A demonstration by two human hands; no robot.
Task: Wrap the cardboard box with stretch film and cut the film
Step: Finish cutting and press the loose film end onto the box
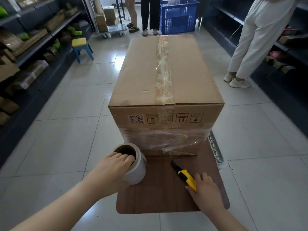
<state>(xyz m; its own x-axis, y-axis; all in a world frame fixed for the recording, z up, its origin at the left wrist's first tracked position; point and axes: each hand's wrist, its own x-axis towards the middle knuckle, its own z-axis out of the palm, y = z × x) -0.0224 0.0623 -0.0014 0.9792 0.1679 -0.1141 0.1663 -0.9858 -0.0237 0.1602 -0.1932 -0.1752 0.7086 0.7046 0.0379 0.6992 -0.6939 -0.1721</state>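
A large taped cardboard box stands on a dark wooden board. Clear stretch film is wound around the lower part of its near face. My left hand grips the stretch film roll just left of the box's near corner, fingers hooked into the cardboard core. A short strip of film runs from the roll toward the box. My right hand holds a yellow and black utility knife, its tip pointing up-left toward the film at the foot of the box.
Shelves of packages line the left and right sides of the aisle. A yellow-topped blue stool stands at left, a blue crate and a cart behind the box. A person in white trousers stands at right; others stand at the back.
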